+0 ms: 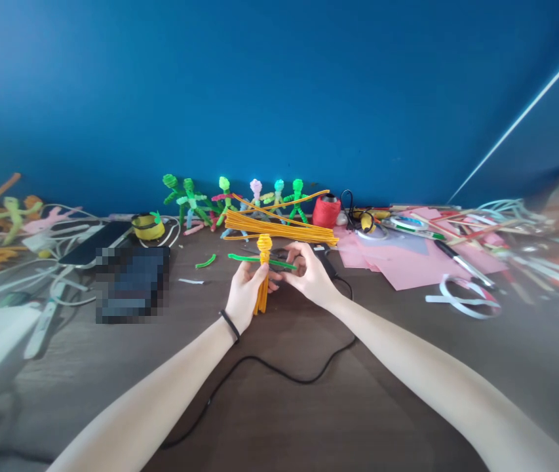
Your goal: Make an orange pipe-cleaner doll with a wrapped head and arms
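Nearest us, two bare forearms reach in over the brown table (pixel 308 419), with a black cable (pixel 279 370) snaking between them.

Out to the right lies a big spread of pink paper (pixel 397 262). Back by the blue wall sits a bundle of orange pipe cleaners (pixel 279 229), and behind it a row of little pipe-cleaner figures (pixel 225 196) with a red spool of thread (pixel 326 212) just beside them. A dark phone (pixel 95 242) lies off to the left.

Now the centre of the action. The left hand (pixel 244 292), a black band at its wrist, is closed around the body of an orange figure (pixel 264 246), held upright above the table, its coiled head poking up and its strands hanging below the fist. The right hand (pixel 311 272) has its fingertips pinched together on one end of a green pipe cleaner (pixel 247 258), which lies crosswise just under that head.

By the look of it, this is featherweight stuff: fuzzy and easy to grip, with a wire core that bends readily and holds its shape. The twisted body looks the firmest place to hold; squeezing the coiled head would probably crush it. The green strand is best pinched near its ends.
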Demonstrator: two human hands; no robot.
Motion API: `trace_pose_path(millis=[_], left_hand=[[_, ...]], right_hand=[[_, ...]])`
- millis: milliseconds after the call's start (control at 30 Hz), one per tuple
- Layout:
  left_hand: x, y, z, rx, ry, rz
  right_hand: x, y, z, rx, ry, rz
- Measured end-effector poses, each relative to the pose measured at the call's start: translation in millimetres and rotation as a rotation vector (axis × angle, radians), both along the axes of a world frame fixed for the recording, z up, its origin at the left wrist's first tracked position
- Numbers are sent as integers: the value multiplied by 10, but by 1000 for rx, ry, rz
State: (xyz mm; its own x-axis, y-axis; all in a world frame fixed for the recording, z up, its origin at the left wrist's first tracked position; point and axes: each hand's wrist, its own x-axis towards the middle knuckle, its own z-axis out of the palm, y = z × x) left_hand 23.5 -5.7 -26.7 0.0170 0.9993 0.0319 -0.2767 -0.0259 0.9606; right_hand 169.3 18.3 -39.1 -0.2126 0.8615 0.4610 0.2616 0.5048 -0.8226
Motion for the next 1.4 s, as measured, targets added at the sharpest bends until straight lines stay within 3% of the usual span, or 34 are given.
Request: trace_pose_path(millis=[400,800,1033,1200,1400], left_hand=[[25,-18,37,-15,57,-18],[29,-13,33,-8,55,12],[74,-59,20,29,59,-36],[75,-81,16,18,61,-28],[37,-70,9,23,-26,99]], right_hand=[[-17,-15,22,210,-325,-121],[-14,-34,17,238,-244,-132],[-12,-78,-2,343,-380,-140],[-17,-97,27,257,-316,-176],[9,-77,32,71,-127,-298]])
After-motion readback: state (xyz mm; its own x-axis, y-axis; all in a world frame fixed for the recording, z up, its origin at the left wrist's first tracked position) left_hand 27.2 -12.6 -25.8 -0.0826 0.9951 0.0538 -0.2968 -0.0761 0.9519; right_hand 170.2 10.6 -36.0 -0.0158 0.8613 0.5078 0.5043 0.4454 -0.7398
